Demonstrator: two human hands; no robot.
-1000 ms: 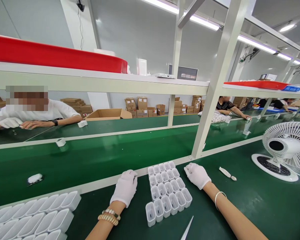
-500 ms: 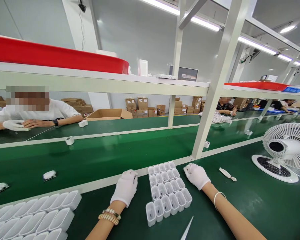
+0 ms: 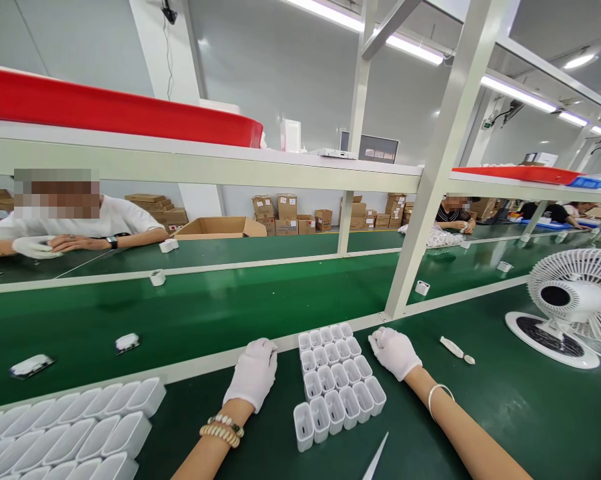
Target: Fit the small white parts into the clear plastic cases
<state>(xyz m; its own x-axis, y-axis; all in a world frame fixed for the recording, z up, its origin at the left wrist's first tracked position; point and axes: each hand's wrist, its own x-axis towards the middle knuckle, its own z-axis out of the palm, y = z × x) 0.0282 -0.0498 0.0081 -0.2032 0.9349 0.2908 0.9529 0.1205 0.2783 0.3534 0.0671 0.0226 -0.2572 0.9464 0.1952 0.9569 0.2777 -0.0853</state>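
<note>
A green conveyor belt (image 3: 240, 300) runs across the view, with the dark green tabletop (image 3: 485, 393) on its near side. Above the belt stretches a pale shelf (image 3: 200, 167) carrying a long red tray (image 3: 115, 107). On the right of the tabletop stands a white fan (image 3: 575, 293); at the lower left sit rows of larger white containers (image 3: 75, 430), partly cut off by the picture's edge. Small white cups (image 3: 336, 380) stand upright in several rows on the tabletop, between the two gloved hands. The left hand (image 3: 253, 373) rests left of them, by the belt's pale rail, its fingers curled inward; the right hand (image 3: 394, 352) lies just right of the far rows, curled into a loose fist. Whether either holds anything, I cannot tell. White parts (image 3: 31, 366) lie on the belt at left. A pointed white tip (image 3: 376, 459) shows below the cups, and a small white piece (image 3: 451, 347) lies between the right hand and the fan.
</note>
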